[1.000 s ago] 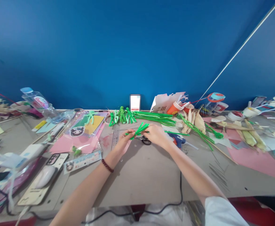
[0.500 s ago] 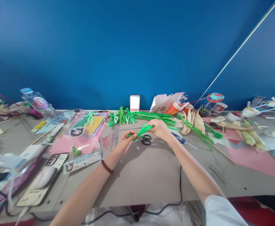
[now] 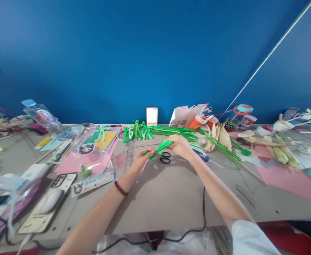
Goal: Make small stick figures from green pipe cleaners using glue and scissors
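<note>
Between my hands is a small bundle of bright green pipe cleaners (image 3: 162,145), held above the table. My left hand (image 3: 142,158) pinches its lower left end, where short green tips poke out by the fingers. At the upper right end, the fingers of my right hand (image 3: 180,145) are closed on the strands; their tips are partly hidden. Black-handled scissors (image 3: 165,158) lie on the table just beneath the bundle. Behind, a row of twisted green pipe cleaner figures (image 3: 137,130) stands by the wall, beside a pile of long green pipe cleaners (image 3: 174,131).
A clear ruler (image 3: 130,154) lies left of my hands, near pink paper and a plastic packet (image 3: 91,156). A phone (image 3: 152,115) leans on the blue wall. Paper cups (image 3: 196,122), dried husks (image 3: 222,136) and a blue tool (image 3: 201,156) are to the right. A black cable (image 3: 204,209) crosses the front edge.
Almost nothing differs. Both hands keep their grip on the green bundle in nearly the same place, and the view has shifted very slightly.
</note>
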`<state>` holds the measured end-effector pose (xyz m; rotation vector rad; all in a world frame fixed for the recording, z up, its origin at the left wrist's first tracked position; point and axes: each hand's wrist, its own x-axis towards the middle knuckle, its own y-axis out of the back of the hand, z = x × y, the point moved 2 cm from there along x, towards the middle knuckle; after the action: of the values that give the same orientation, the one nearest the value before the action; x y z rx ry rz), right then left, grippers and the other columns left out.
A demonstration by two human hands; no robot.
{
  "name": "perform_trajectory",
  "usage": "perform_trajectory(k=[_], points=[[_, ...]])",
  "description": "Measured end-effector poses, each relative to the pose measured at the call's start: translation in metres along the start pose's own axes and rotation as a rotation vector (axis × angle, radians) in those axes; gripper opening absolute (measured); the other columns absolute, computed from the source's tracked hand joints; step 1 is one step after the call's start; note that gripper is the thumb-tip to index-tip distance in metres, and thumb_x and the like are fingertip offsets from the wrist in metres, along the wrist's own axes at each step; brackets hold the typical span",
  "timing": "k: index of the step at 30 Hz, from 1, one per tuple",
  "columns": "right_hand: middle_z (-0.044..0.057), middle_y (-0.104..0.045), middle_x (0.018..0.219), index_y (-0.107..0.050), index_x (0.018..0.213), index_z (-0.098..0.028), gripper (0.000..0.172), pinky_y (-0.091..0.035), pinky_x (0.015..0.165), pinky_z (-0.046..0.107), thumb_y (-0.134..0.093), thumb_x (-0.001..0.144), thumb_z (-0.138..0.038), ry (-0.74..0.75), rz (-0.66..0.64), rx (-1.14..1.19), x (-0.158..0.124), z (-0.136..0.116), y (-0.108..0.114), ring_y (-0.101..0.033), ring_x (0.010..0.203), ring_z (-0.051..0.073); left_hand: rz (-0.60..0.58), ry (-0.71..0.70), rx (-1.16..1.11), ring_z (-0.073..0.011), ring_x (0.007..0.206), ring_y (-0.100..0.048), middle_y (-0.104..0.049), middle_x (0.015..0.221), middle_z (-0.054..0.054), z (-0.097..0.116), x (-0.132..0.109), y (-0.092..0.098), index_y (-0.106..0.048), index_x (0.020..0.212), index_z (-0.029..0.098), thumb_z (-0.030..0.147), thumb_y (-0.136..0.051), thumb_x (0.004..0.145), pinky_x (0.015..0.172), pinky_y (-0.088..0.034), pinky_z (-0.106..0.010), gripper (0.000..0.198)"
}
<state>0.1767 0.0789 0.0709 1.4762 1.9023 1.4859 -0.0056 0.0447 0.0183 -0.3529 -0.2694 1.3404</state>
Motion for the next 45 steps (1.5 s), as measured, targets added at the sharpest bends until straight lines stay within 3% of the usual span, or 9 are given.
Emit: perform_trajectory(k=[9,17,22,25,31,34,39,42,45], points=[[0.003,-0.067,0.079,-0.073,0.08,-0.022,0.013,-0.036,0.064,0.023,-0.062,0.074,-0.017,-0.017,-0.029,-0.01,-0.001,-0.006,0.005,-0.057,0.078,0.017,0.009,-0.003,0.096,-0.0151,0.066,-0.06,-0.067,0.068,-0.003,0.001,-0.002,-0.002,-0.069,0.069,0.017,0.035,-0.077,0.06,0.07,-0.044,-0.029,0.022],[0.004,-0.065,0.073,-0.072,0.072,-0.021,0.019,-0.034,0.062,0.025,-0.062,0.08,-0.034,0.012,-0.018,0.013,0.0,-0.01,0.006,-0.054,0.077,0.017,-0.053,-0.061,0.275,-0.0176,0.07,-0.061,-0.068,0.073,-0.005,-0.002,-0.003,-0.002,-0.07,0.072,0.017,0.037,-0.074,0.064,0.069,-0.046,-0.03,0.022],[0.002,-0.064,0.072,-0.072,0.071,-0.022,0.019,-0.031,0.059,0.024,-0.062,0.081,-0.034,0.17,-0.058,-0.096,-0.001,-0.014,0.011,-0.05,0.076,0.015,-0.127,-0.13,0.472,-0.0187,0.072,-0.061,-0.069,0.076,-0.007,-0.004,-0.003,-0.003,-0.071,0.074,0.017,0.035,-0.069,0.069,0.069,-0.044,-0.03,0.018],[0.001,-0.064,0.072,-0.071,0.071,-0.022,0.019,-0.03,0.058,0.024,-0.061,0.083,-0.033,0.224,-0.086,-0.134,-0.003,-0.018,0.014,-0.05,0.075,0.015,-0.114,-0.175,0.54,-0.018,0.072,-0.06,-0.069,0.076,-0.006,-0.006,-0.003,-0.005,-0.07,0.077,0.017,0.032,-0.068,0.069,0.068,-0.044,-0.029,0.016],[0.003,-0.062,0.072,-0.069,0.077,-0.02,0.022,-0.027,0.057,0.025,-0.055,0.087,-0.033,0.29,-0.096,-0.21,-0.008,-0.032,0.008,-0.048,0.076,0.014,0.034,-0.217,0.408,-0.0172,0.072,-0.061,-0.068,0.073,-0.004,-0.015,0.001,-0.002,-0.068,0.09,0.019,0.025,-0.069,0.066,0.07,-0.045,-0.029,0.025],[0.003,-0.061,0.071,-0.069,0.074,-0.018,0.026,-0.025,0.056,0.026,-0.053,0.088,-0.034,0.299,-0.111,-0.245,-0.01,-0.04,0.004,-0.048,0.075,0.015,0.083,-0.225,0.405,-0.0193,0.078,-0.062,-0.071,0.082,-0.006,-0.015,0.003,0.002,-0.072,0.081,0.018,0.024,-0.07,0.065,0.075,-0.045,-0.031,0.017],[0.004,-0.064,0.078,-0.068,0.079,-0.018,0.024,-0.025,0.056,0.025,-0.051,0.09,-0.03,0.291,-0.164,-0.264,-0.013,-0.048,-0.003,-0.052,0.077,0.014,0.226,-0.092,0.123,-0.0141,0.064,-0.058,-0.069,0.07,-0.003,-0.014,0.007,0.01,-0.072,0.075,0.016,0.024,-0.075,0.059,0.064,-0.043,-0.026,0.018],[0.002,-0.065,0.082,-0.068,0.08,-0.02,0.025,-0.025,0.055,0.024,-0.048,0.091,-0.028,0.251,-0.205,-0.253,-0.013,-0.049,-0.007,-0.054,0.073,0.012,0.196,0.007,-0.14,-0.0107,0.056,-0.055,-0.064,0.059,-0.001,-0.015,0.011,0.014,-0.071,0.071,0.014,0.021,-0.077,0.056,0.059,-0.042,-0.024,0.018],[0.002,-0.066,0.081,-0.069,0.08,-0.021,0.025,-0.025,0.054,0.025,-0.047,0.091,-0.029,0.192,-0.233,-0.262,-0.013,-0.045,-0.007,-0.056,0.072,0.013,0.145,0.091,-0.323,-0.0093,0.057,-0.056,-0.064,0.061,-0.001,-0.013,0.013,0.014,-0.069,0.068,0.011,0.015,-0.075,0.059,0.06,-0.045,-0.022,0.011]])
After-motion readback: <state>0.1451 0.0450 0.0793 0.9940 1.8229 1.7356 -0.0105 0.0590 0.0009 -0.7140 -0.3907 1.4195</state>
